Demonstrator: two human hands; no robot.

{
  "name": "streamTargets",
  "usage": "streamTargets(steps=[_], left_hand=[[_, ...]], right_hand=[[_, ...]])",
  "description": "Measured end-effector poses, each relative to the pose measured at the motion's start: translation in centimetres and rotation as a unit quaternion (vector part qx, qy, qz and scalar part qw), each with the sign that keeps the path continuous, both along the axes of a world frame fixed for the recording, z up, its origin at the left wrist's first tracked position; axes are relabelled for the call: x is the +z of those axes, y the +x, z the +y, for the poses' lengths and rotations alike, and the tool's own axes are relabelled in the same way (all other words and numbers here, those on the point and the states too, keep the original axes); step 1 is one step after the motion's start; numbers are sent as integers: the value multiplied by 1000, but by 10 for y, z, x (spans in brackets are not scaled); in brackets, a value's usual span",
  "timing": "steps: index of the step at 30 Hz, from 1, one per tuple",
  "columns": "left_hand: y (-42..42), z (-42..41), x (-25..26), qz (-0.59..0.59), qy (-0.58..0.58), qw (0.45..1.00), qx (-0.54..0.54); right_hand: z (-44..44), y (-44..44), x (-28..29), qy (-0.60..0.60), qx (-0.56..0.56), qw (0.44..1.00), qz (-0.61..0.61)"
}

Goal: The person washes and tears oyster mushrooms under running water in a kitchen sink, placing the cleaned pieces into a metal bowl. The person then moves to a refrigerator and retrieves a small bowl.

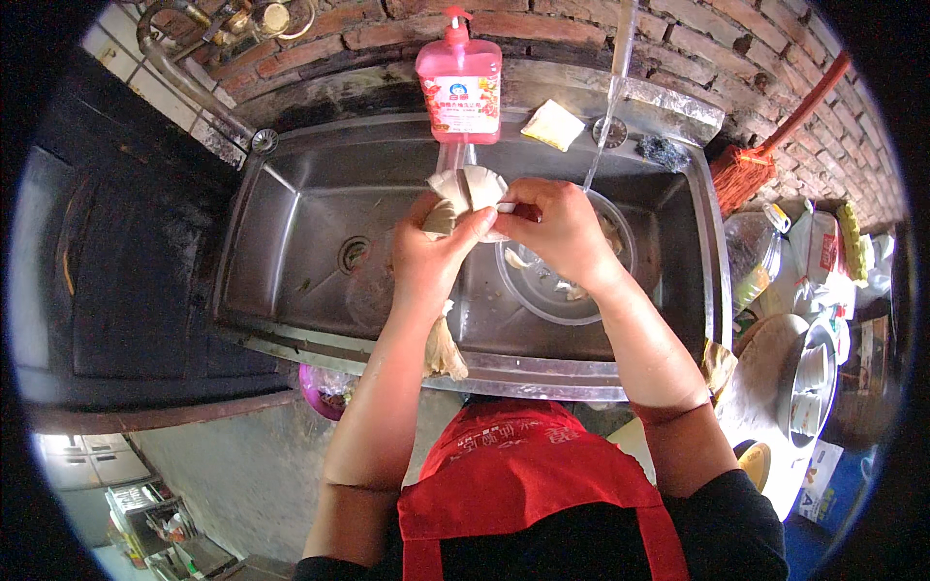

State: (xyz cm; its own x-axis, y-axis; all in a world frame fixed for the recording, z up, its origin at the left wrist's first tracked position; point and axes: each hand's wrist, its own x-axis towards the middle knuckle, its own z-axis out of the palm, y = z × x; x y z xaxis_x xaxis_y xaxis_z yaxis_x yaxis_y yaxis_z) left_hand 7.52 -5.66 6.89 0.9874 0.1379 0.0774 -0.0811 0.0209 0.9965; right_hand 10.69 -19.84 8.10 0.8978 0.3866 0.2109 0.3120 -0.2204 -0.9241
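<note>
My left hand (434,250) grips a cluster of pale oyster mushroom (472,187) above the steel double sink (305,207). Thumb and fingers of my right hand (563,225) pinch the right edge of the same cluster. Below my right hand, a transparent plastic bowl (517,299) sits in the right basin with several mushroom pieces in it, partly hidden by that hand. Another mushroom piece (445,352) lies on the front rim, beside my left forearm. At the sink's right front corner is one more mushroom piece (718,367).
A pink dish soap pump bottle (459,94) stands on the back ledge, near a yellow-white packet (554,125) and a steel scouring pad (662,152). A transparent hose (614,87) hangs into the right basin. A red broom (748,171) leans at right; a purple basin (320,392) is below.
</note>
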Motion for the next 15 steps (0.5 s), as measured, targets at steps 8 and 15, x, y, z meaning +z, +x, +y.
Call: streamTargets(steps=[8,15], left_hand=[[25,-18,-28,65,-446,892,37],[39,-44,-51,127,-373,918,43]], right_hand=[[-16,-3,-33,252,-59,958,121],[-75,3,-68,462,-126,854,204]])
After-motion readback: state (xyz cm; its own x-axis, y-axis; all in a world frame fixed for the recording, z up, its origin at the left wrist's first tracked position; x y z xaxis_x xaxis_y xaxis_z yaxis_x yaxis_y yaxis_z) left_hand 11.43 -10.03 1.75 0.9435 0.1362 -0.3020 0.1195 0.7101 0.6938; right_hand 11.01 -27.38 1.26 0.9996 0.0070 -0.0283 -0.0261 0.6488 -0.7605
